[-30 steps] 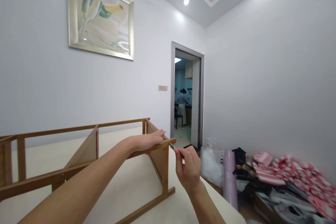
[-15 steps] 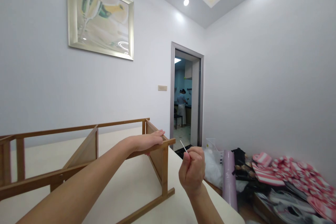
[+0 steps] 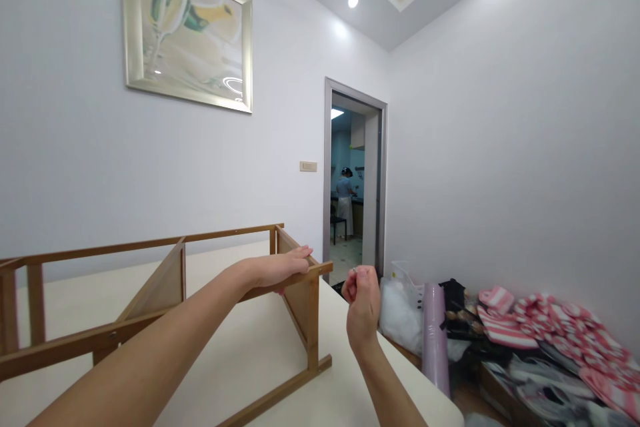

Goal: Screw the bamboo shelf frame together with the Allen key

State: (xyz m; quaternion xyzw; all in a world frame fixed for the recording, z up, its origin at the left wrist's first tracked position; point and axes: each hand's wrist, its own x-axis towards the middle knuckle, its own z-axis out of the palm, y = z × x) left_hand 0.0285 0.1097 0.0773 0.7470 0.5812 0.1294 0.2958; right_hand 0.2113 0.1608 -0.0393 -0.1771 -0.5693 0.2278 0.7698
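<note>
A brown wooden shelf rack (image 3: 313, 320) lies on its side on a pale table (image 3: 235, 347). My left hand (image 3: 283, 268) is wrapped over its upper rail close to the right end, fingers on top and a bit of thumb showing below. Right of that rail end, apart from the wood, my right hand (image 3: 364, 300) is raised and closed. Between its thumb and fingertips shows a tiny shiny tip (image 3: 356, 269); the rest of the thin metal rod is hidden in the fist.
Beyond the table's right edge lie a purple roll (image 3: 436, 340), a white plastic bag (image 3: 400, 307) and pink striped cloth (image 3: 555, 320) among boxes. A doorway (image 3: 327, 167) leads to a kitchen, where a person (image 3: 345, 197) stands. A framed picture (image 3: 190, 27) hangs on the wall.
My right hand has turned and risen slightly, so the thin rod that stuck out toward the upper left is now mostly hidden. My left hand stays on the rail.
</note>
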